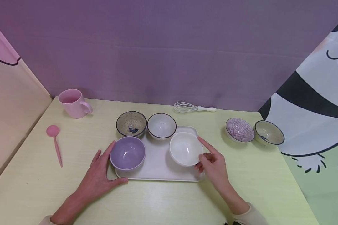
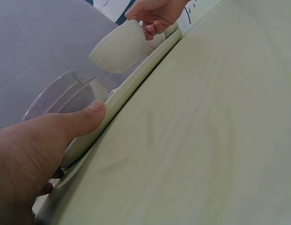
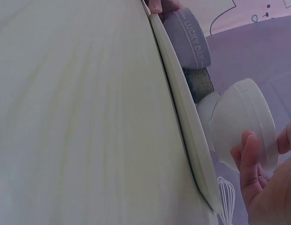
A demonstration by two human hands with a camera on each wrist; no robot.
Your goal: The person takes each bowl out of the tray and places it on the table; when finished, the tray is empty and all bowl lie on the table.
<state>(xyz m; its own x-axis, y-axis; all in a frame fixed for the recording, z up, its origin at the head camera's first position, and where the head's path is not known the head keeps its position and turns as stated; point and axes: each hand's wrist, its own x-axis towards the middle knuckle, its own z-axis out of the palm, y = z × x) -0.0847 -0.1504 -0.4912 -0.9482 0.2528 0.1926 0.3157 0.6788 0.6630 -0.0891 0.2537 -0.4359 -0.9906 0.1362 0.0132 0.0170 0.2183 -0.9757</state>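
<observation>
My right hand pinches the right side of a plain white bowl between thumb and fingers. The right wrist view shows that white bowl tilted and raised over a white rectangular tray. My left hand lies spread around the tray's front left corner, its thumb resting on the rim. Beside its index finger, a purple bowl stands on the tray's left end. Behind are a speckled brown bowl and a white bowl with a dark rim, side by side at the tray's back edge.
A pink mug and a pink spoon are on the left of the table. At the back lies a whisk. On the right, a purple-striped bowl sits next to a beige bowl near the table edge.
</observation>
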